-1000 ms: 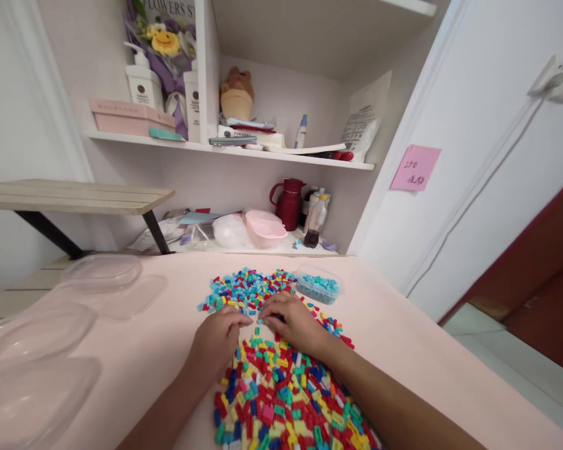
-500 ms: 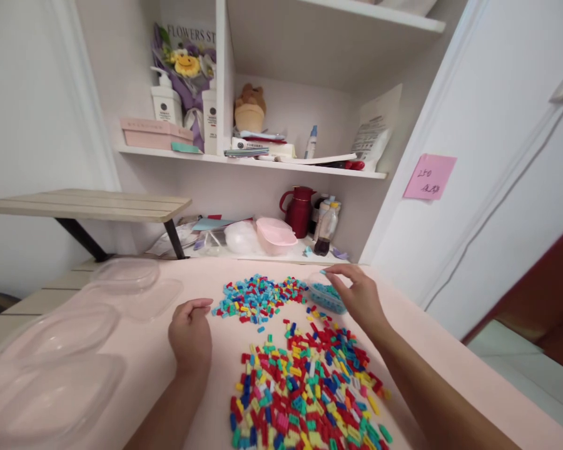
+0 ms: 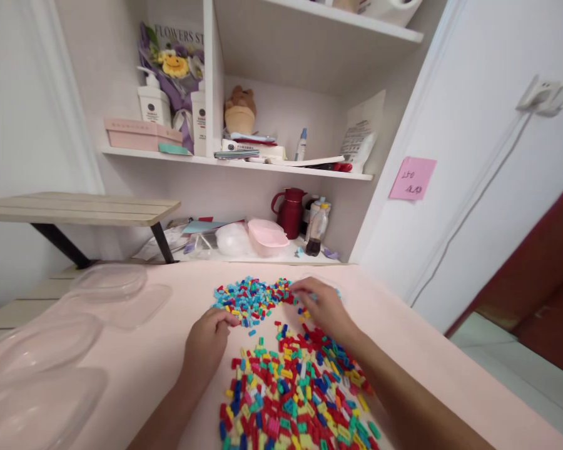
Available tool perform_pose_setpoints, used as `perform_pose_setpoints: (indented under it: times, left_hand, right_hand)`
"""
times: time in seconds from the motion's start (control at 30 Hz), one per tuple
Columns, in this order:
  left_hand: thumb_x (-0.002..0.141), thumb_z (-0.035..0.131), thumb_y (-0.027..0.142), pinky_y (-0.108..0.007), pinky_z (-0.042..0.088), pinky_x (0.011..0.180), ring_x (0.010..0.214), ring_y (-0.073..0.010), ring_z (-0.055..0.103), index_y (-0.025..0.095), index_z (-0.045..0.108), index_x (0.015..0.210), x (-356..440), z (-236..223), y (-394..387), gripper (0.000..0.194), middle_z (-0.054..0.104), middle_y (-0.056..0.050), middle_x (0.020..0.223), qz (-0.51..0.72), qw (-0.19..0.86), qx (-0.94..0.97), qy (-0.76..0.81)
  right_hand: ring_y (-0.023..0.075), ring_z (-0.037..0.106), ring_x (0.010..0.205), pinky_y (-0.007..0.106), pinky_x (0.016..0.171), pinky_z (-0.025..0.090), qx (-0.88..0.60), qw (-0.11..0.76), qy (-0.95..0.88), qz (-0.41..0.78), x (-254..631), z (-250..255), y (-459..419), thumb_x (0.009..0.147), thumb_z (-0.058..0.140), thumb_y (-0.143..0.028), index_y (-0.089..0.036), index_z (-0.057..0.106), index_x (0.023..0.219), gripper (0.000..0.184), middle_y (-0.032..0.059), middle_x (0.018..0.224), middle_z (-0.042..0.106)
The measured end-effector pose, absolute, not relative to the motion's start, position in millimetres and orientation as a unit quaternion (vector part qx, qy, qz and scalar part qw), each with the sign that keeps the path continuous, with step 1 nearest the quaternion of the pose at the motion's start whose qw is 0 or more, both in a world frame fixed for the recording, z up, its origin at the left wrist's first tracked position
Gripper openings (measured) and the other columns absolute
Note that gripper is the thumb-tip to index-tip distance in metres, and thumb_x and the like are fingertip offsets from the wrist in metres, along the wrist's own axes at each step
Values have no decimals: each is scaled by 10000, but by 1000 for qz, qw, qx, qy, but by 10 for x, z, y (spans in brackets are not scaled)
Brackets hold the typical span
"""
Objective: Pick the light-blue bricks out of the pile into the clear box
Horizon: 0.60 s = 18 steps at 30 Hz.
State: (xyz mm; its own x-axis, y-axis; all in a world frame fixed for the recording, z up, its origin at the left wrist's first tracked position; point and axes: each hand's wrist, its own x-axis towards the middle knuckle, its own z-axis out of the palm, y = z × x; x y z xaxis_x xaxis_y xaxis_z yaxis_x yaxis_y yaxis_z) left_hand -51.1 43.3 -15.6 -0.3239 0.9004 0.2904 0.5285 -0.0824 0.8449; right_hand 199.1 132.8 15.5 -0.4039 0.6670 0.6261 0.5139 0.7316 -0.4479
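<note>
My left hand [image 3: 207,342] has its fingers curled together, their tips at the left front edge of a pile of small plastic bricks [image 3: 251,299], mostly light blue. Whether a brick is between those tips cannot be made out. My right hand [image 3: 327,307] reaches over the right end of that pile, thumb and fingers apart and no brick visible in them. Behind it, a clear tub [image 3: 331,279] with blue bricks is largely hidden. A wider spread of mixed-colour bricks [image 3: 293,390] lies nearer to me, between my forearms.
Clear plastic containers and lids [image 3: 60,340] stand along the left of the pink tabletop [image 3: 154,375]. A wooden riser [image 3: 79,208] overhangs the back left. At the back are a pink tub [image 3: 268,234], a red jug [image 3: 291,212] and bottles [image 3: 317,231], under shelves.
My right hand has moved left from above the clear tub to the small pile; the light-blue brick at its fingertips no longer shows. My left hand has moved right to the pile's edge.
</note>
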Motion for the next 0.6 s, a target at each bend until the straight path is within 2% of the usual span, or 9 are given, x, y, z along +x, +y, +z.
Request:
perform_pose_setpoints:
  times: [0.1, 0.23, 0.47, 0.6]
  left_hand:
    - [738, 414, 165, -289, 510, 735, 845, -180, 658, 236, 721, 735, -523, -192, 457, 315, 722, -14, 877, 460, 186, 585, 641]
    - [768, 403, 159, -308, 501, 783, 890, -185, 656, 234, 729, 812, -533, -200, 476, 338, 725, -20, 906, 430, 173, 606, 646]
    - [820, 374, 146, -308, 482, 846, 935, -170, 657, 246, 739, 882, -498, -162, 460, 383, 730, -9, 971, 351, 142, 643, 666]
    - [828, 372, 133, -310, 476, 868, 966, -172, 646, 252, 740, 940, -498, -156, 479, 402, 715, -12, 997, 346, 130, 650, 664]
  right_hand:
    - [204, 587, 986, 360, 884, 460, -263, 312, -909, 78, 1711, 32, 1117, 877, 491, -127, -243, 649, 1122, 314, 70, 1082, 653]
    - [226, 545, 1047, 382, 903, 429, -237, 250, -938, 32, 1549, -140, 996, 916, 487, -168, -278, 597, 1208, 330, 68, 1176, 613]
    - [192, 552, 981, 348, 894, 428, -256, 266, -927, 61, 1574, -167, 1038, 884, 517, -125, -245, 608, 1060, 232, 44, 1053, 622]
    - [196, 551, 969, 326, 851, 445, -256, 285, -922, 56, 1568, -159, 1028, 862, 517, -113, -230, 600, 1101, 279, 64, 1047, 603]
